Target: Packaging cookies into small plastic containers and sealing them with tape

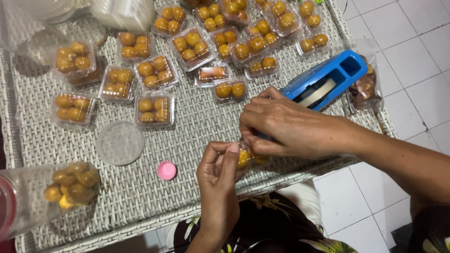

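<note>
Head view, looking down on a white woven table; the left hand and the right hand meet at the near edge of the table over a small clear box of yellow round pastries, which is largely hidden between them; the left grip is narrow, thumb and forefinger pinched against the near side of the box; the right grip is closed over the top and far side of the same box, fingers curled down around it; whether a strip of tape lies under the fingers cannot be told. Just beyond the right hand, touching or nearly touching its knuckles, a blue tape dispenser lies tilted on the table, its pale roll showing in the open middle; beside its far end, at the table's right edge, a clear bag of brown pieces. Across the far half of the table, many closed clear boxes of the same yellow pastries lie side by side, some stacked; nearer the left hand, a round clear lid lies flat and a small pink paper cup stands close to it; at the near left corner, a clear jar lies on its side, holding more pastries; white floor tiles to the right.
</note>
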